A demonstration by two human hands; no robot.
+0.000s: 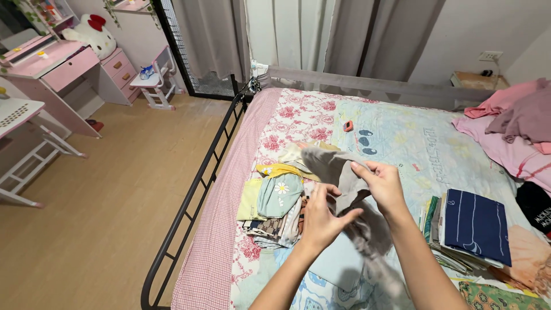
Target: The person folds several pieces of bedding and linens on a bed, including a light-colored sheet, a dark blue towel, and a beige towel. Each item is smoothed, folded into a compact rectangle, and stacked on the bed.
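Observation:
Both of my hands hold a grey garment up over the bed. My left hand has its fingers spread and grips the cloth's lower part. My right hand pinches the cloth's upper edge. The rest of the grey cloth hangs blurred below my right wrist. Just left of my hands lies a heap of small clothes in yellow, pale green and patterned cloth.
A stack of folded clothes topped by a navy piece lies at the right. Pink and mauve cloth is piled at the bed's far right. A black metal bed rail borders the wooden floor. A pink desk and a white chair stand at the far left.

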